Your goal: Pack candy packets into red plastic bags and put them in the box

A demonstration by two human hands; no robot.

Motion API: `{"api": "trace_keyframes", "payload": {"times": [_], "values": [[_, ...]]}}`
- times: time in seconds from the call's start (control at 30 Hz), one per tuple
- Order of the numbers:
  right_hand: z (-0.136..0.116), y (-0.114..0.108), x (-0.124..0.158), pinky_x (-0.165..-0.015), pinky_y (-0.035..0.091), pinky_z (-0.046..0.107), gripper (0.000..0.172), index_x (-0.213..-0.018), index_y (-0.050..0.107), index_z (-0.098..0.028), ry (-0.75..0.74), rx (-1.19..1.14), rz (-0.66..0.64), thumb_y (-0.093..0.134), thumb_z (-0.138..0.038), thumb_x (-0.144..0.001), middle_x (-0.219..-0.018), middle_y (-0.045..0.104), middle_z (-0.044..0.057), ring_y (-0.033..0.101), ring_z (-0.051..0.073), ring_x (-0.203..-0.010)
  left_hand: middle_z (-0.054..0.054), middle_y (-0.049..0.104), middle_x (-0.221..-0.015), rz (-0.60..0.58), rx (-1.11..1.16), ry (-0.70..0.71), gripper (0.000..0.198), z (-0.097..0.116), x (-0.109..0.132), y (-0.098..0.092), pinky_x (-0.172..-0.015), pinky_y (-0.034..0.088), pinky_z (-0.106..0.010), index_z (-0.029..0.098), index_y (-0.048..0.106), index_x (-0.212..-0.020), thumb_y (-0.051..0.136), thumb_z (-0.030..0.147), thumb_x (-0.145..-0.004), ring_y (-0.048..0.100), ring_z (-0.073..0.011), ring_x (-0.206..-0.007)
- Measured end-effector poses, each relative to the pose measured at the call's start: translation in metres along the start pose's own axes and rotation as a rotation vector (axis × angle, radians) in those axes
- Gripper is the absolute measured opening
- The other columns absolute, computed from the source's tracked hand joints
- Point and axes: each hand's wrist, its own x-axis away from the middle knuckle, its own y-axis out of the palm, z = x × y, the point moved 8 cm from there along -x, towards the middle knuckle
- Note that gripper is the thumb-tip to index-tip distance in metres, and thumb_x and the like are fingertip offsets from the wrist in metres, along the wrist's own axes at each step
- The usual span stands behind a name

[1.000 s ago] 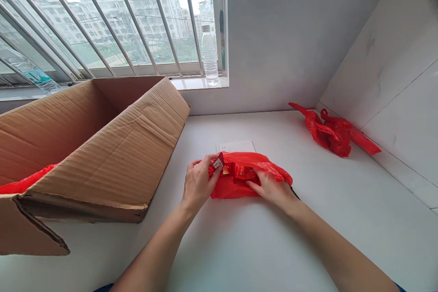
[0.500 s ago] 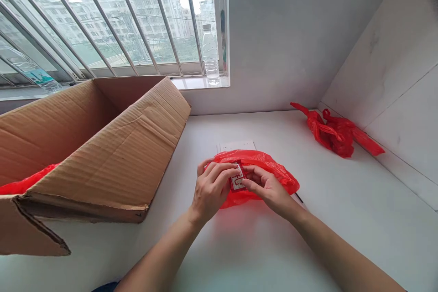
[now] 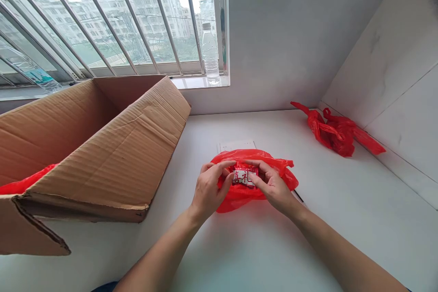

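Over a red plastic bag point(image 3: 236, 203) my left hand point(image 3: 208, 187) and my right hand point(image 3: 273, 187) meet. Between their fingers is a small red-and-white packet point(image 3: 243, 177) printed with red Chinese characters, held by its ends. The bag lies crumpled on the white counter point(image 3: 239, 246), under and around the packet, with more red items possibly inside it. Part of a white sheet of paper point(image 3: 237, 145) sticks out from beneath the bag's far edge.
A large open cardboard box point(image 3: 92, 146) stands to the left, with red plastic point(image 3: 23, 180) inside. Another crumpled red bag point(image 3: 333, 132) lies in the far right corner. A thin black object point(image 3: 298, 196) pokes out right of the bag. A plastic water bottle point(image 3: 210, 54) stands on the windowsill.
The packet has turned, now showing its printed face between both hands. My hands have moved closer together above the bag, and the bag has shifted slightly toward me.
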Motion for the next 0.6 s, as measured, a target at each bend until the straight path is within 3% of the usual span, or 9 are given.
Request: {"api": "trace_keyframes", "payload": {"times": [0.2, 0.33, 0.43, 0.6], "values": [[-0.002, 0.001, -0.002, -0.093, 0.056, 0.035, 0.038, -0.126, 0.058, -0.029, -0.019, -0.158, 0.007, 0.063, -0.045, -0.092, -0.118, 0.068, 0.004, 0.063, 0.021, -0.114, 0.006, 0.068, -0.078, 0.061, 0.034, -0.065, 0.025, -0.002, -0.001, -0.007, -0.091, 0.041, -0.032, 0.024, 0.056, -0.122, 0.055, 0.023, -0.097, 0.064, -0.0112, -0.077], [-0.002, 0.0, -0.003, -0.095, 0.055, 0.035, 0.036, -0.124, 0.059, -0.03, -0.033, -0.139, 0.016, 0.064, -0.045, -0.091, -0.117, 0.067, 0.003, 0.063, 0.02, -0.113, 0.006, 0.069, -0.08, 0.015, 0.047, -0.077, 0.031, -0.004, -0.001, -0.003, -0.094, 0.041, -0.034, 0.025, 0.052, -0.127, 0.057, 0.023, -0.096, 0.065, -0.0117, -0.078], [-0.001, -0.002, -0.003, -0.095, 0.056, 0.036, 0.039, -0.126, 0.058, -0.03, -0.012, -0.132, 0.024, 0.065, -0.046, -0.091, -0.113, 0.068, 0.003, 0.064, 0.02, -0.111, 0.005, 0.068, -0.081, 0.052, 0.051, -0.06, 0.033, -0.004, 0.0, -0.004, -0.095, 0.043, -0.035, 0.025, 0.05, -0.129, 0.056, 0.022, -0.096, 0.066, -0.0119, -0.08], [0.0, 0.003, -0.004, -0.095, 0.056, 0.039, 0.038, -0.12, 0.061, -0.027, 0.015, -0.163, -0.062, 0.071, -0.043, -0.087, -0.114, 0.071, 0.004, 0.067, 0.022, -0.109, 0.003, 0.067, -0.083, 0.088, 0.13, -0.117, 0.04, -0.009, 0.004, -0.004, -0.091, 0.048, -0.033, 0.027, 0.045, -0.137, 0.054, 0.024, -0.098, 0.066, -0.0125, -0.081]]}}
